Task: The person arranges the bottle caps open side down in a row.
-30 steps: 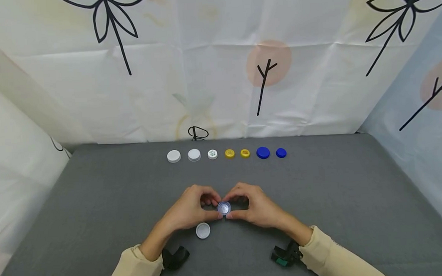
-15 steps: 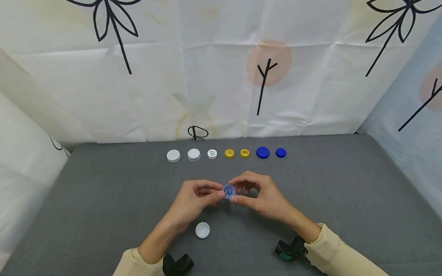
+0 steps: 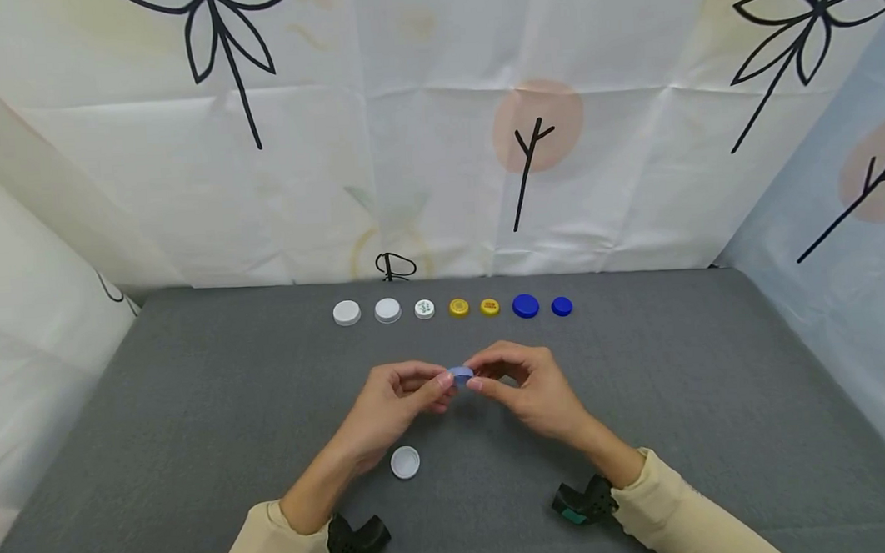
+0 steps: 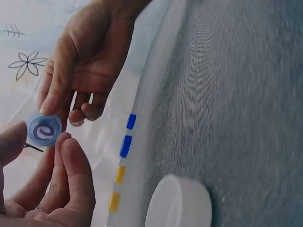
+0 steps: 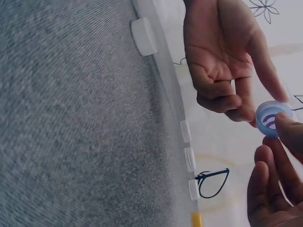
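Note:
Between both hands, in the head view, is a light blue bottle cap (image 3: pixel 460 375), raised over the grey table and turned edge-on. My left hand (image 3: pixel 389 404) pinches its left side with thumb and fingers. From the other side my right hand (image 3: pixel 538 388) pinches it as well. A purple curl-shaped mark shows on the face of the blue cap (image 4: pixel 44 131) in the left wrist view. Below my left hand a white bottle cap (image 3: pixel 405 462) lies on the table with its hollow side up.
A row of caps runs along the back of the grey table (image 3: pixel 195 423): white caps (image 3: pixel 347 313) at left, yellow caps (image 3: pixel 459 308) in the middle, blue caps (image 3: pixel 525 306) at right. A patterned white cloth (image 3: pixel 436 160) hangs behind.
Both hands have lifted the light blue cap up and slightly away from the front. Its open hollow faced the camera before; now it is tipped edge-on. The white cap has stayed put.

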Available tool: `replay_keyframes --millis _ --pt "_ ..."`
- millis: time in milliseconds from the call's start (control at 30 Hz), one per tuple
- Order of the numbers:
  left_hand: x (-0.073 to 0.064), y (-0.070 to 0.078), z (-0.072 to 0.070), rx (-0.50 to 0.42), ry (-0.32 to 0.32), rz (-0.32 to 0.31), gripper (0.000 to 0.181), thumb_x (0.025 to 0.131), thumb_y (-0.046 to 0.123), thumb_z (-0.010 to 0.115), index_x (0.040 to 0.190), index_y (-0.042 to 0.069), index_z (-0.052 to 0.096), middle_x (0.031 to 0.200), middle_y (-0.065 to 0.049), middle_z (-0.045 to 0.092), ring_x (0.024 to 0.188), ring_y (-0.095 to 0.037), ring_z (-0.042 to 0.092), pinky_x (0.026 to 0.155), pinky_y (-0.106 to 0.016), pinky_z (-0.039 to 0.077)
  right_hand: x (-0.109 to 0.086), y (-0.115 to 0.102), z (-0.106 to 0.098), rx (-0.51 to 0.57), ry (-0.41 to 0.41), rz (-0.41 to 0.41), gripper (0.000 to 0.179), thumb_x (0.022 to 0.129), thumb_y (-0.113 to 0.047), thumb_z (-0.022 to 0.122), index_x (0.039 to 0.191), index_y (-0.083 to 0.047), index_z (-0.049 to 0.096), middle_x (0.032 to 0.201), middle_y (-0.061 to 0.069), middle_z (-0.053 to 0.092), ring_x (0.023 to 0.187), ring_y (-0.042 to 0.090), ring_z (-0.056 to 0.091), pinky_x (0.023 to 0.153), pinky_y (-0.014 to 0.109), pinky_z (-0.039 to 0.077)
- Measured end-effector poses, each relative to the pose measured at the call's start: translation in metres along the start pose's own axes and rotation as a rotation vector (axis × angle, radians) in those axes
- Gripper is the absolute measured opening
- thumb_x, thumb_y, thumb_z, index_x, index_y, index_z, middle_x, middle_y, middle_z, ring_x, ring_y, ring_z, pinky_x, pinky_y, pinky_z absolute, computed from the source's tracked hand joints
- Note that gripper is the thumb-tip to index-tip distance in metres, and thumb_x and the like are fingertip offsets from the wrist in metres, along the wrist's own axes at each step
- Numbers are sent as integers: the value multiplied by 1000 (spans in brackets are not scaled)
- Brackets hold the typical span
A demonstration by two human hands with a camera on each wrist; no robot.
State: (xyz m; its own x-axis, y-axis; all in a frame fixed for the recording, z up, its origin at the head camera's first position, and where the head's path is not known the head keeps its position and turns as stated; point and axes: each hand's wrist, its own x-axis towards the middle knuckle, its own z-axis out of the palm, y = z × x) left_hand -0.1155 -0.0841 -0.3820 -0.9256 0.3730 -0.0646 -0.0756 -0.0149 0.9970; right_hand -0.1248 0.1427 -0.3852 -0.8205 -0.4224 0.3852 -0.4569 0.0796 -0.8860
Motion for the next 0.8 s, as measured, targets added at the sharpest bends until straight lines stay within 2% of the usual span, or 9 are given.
replay_keyframes --millis 133,267,467,667,800 --pt "0 0 -1 -48 -6 -33 31 98 17 71 115 -8 70 102 -19 73 99 -35 70 84 -37 58 -1 2 1 -5 -4 -82 21 88 11 72 106 1 74 98 12 70 84 18 64 74 29 56" --pt "-1 1 -1 -32 2 -7 31 95 15 74 117 -6 70 106 -14 74 102 -33 70 87 -37 57 0 0 0 12 -25 -70 23 87 10 74 109 2 74 101 12 69 85 18 64 75 30 56" --pt "-3 3 1 1 10 107 29 92 7 76 117 -5 70 110 -15 72 100 -22 70 88 -32 57 0 -2 -2 68 -50 -35 26 86 8 76 112 6 71 104 15 68 87 17 64 78 30 57" --pt "-4 2 3 6 8 238 30 87 -6 76 116 -9 69 111 -20 69 98 -21 70 87 -34 57 -1 -3 -2 95 -52 -1 30 86 9 76 115 6 70 105 17 66 88 16 64 78 29 57" --pt "-4 1 3 55 14 315 30 85 -8 77 114 -9 70 110 -19 70 97 -21 70 87 -35 57 -1 -4 -2 83 -56 1 30 86 10 75 116 6 70 106 18 66 89 17 64 78 30 57"
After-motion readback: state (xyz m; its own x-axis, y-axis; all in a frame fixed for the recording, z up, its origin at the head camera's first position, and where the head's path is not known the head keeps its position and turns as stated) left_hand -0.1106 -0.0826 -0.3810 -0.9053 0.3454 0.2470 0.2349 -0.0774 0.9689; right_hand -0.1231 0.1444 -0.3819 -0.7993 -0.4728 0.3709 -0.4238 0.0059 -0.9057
